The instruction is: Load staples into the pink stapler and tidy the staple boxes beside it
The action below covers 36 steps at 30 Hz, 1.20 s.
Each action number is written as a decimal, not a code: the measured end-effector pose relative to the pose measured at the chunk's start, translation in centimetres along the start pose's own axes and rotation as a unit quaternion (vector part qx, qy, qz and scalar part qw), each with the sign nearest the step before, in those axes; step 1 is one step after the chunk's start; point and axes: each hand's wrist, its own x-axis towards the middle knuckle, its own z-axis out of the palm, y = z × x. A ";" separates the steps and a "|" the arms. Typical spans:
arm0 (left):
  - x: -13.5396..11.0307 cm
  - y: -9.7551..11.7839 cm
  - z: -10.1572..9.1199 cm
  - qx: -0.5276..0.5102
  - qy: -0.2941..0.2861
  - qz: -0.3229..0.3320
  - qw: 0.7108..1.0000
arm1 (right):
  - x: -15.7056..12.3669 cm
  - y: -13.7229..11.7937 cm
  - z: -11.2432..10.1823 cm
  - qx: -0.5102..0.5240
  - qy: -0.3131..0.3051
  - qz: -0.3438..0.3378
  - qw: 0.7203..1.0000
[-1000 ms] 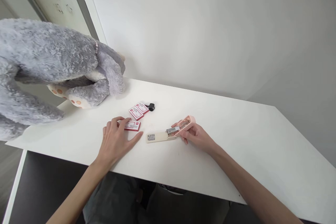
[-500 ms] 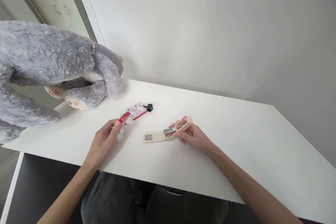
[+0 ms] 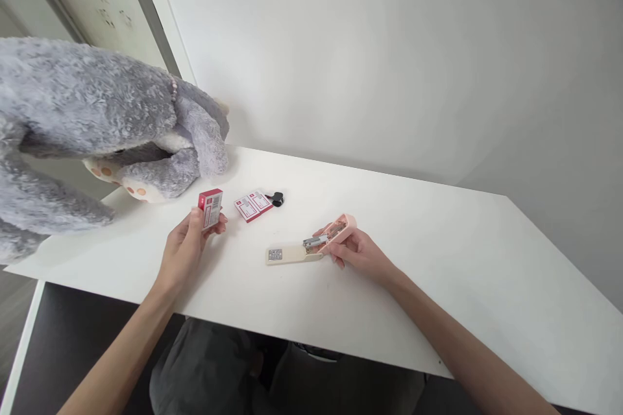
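Observation:
My left hand (image 3: 187, 240) grips a small red and white box (image 3: 211, 209), holding it upright above the table with a label facing me. My right hand (image 3: 355, 249) is closed around the pink upper arm of a stapler (image 3: 294, 254). The stapler is spread wide: its cream base lies along the table, and its metal magazine shows between the two halves. Flat on the table between my hands are red and white boxes (image 3: 253, 205), side by side. Against their right end rests a black staple remover (image 3: 276, 199).
A large grey plush toy (image 3: 97, 97) sits at the left end of the white table (image 3: 413, 240), its feet on the tabletop. Behind the table stands a white wall (image 3: 365, 58). The table's front edge runs just above my lap.
My left hand has drawn back to the left and turned the small box so its labelled face shows. The right hand and the stapler look the same.

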 end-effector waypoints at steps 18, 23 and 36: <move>-4.4 0.6 5.3 0.201 -0.136 0.092 0.966 | -0.3 0.3 -0.8 0.040 0.128 0.005 0.991; -4.4 0.5 5.2 0.202 -0.103 0.101 0.969 | -0.1 0.6 -1.8 0.059 0.129 0.031 0.989; -4.4 0.7 4.4 0.079 -0.172 0.032 0.981 | -0.4 1.4 -1.2 -0.140 0.210 0.046 0.967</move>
